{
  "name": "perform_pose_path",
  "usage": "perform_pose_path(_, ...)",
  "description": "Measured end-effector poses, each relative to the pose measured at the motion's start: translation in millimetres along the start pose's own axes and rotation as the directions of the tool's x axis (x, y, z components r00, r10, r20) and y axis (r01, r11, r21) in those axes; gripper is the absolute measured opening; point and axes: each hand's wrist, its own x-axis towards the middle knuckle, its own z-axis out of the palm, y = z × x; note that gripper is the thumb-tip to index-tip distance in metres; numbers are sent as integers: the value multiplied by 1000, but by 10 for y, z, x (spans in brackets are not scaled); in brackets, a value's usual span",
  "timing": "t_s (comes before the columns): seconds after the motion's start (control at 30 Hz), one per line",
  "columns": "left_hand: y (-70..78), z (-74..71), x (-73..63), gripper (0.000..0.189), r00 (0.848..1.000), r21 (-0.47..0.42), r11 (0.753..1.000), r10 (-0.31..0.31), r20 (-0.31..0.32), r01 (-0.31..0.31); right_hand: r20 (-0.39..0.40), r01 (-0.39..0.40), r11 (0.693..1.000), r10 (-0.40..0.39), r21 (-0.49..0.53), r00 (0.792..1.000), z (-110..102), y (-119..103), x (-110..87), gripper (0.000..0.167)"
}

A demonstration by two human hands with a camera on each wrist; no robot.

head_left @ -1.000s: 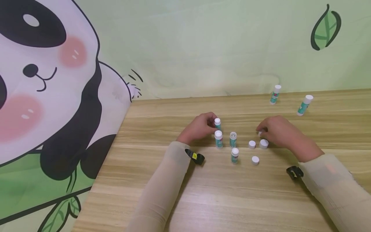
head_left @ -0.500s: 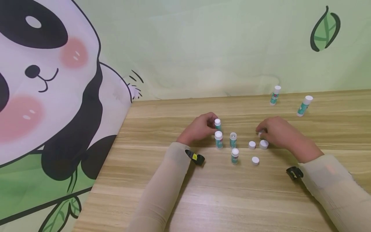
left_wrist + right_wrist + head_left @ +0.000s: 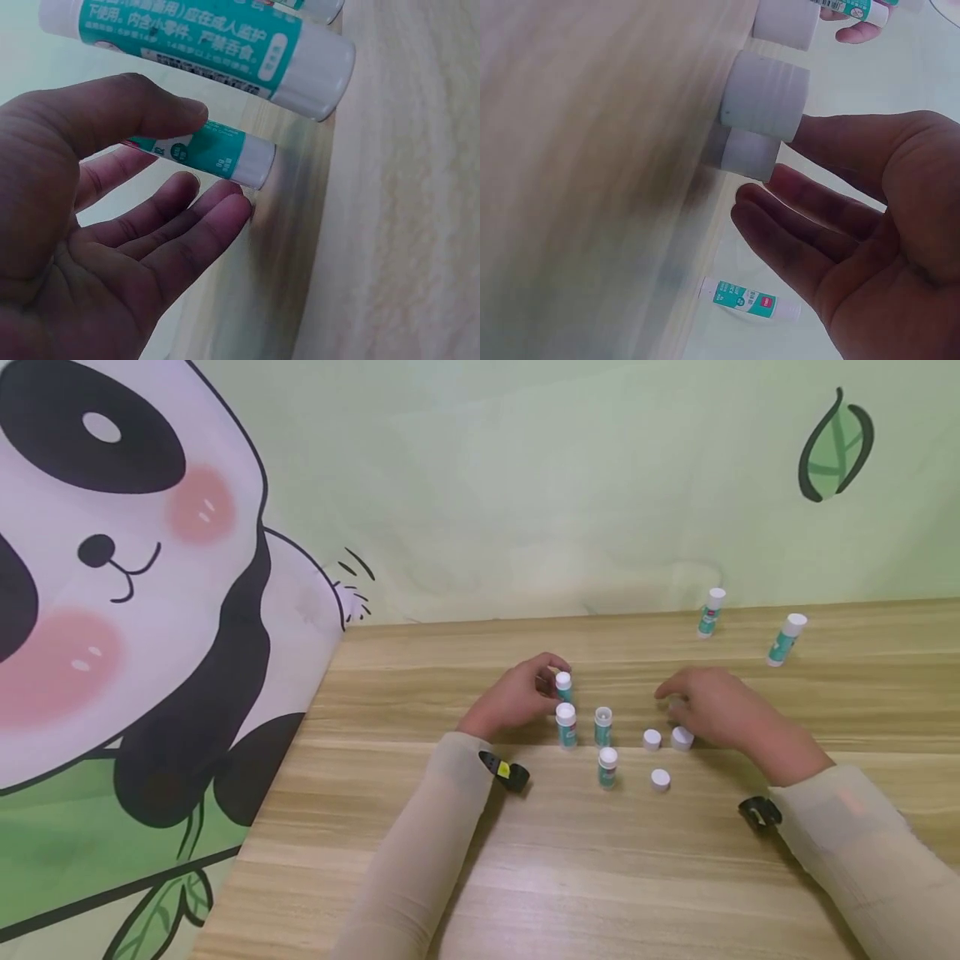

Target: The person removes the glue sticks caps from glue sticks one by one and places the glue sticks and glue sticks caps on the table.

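My left hand (image 3: 517, 697) pinches a small teal-and-white glue stick (image 3: 214, 154) standing upright on the table, thumb on one side and index finger behind it; the other fingers spread loosely. Close in front of it stand a second glue stick (image 3: 567, 732), one with a hollow-looking top (image 3: 603, 732) and one nearer me (image 3: 607, 772). On the right, my right hand (image 3: 716, 710) has its thumb and fingers loosely spread around a white cap (image 3: 750, 155) on the table, partly hidden in the head view. A wider ridged cap (image 3: 765, 97) stands right beside it.
Two more white caps, a left one (image 3: 652, 740) and a nearer one (image 3: 660, 780), lie on the wooden table (image 3: 585, 877). Two tall capped glue sticks, a left one (image 3: 710, 614) and a right one (image 3: 786, 641), stand at the back right near the panda-printed backdrop (image 3: 525, 510).
My right thumb and index finger have spread slightly around the cap, the fingertips shifting a little left. My left hand keeps its hold. The head view has tilted slightly upward.
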Motion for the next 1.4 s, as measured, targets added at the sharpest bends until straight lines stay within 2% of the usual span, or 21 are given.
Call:
perform_pose_path(0.33,96,-12,-13,53,999,-29,999,43,-29,-44,-48,10,1000,-10,-7,999,-69,26,-87,27)
perform_pose_path(0.6,219,-53,-22,49,998,17,999,38,-43,-38,-119,24,1000,-23,5,993,-127,76,-159,26)
perform_pose_path(0.93,398,-87,-15,47,992,81,991,114,-50,-110,-211,10,1000,-7,14,977,-184,131,-251,26)
perform_pose_path(1.17,465,-69,12,45,991,114,986,125,-46,-119,-290,13,1000,-9,13,957,-195,171,-273,25)
perform_pose_path(1.4,550,-56,40,44,989,148,979,145,-38,-138,-403,36,999,-31,4,915,-214,231,-269,23)
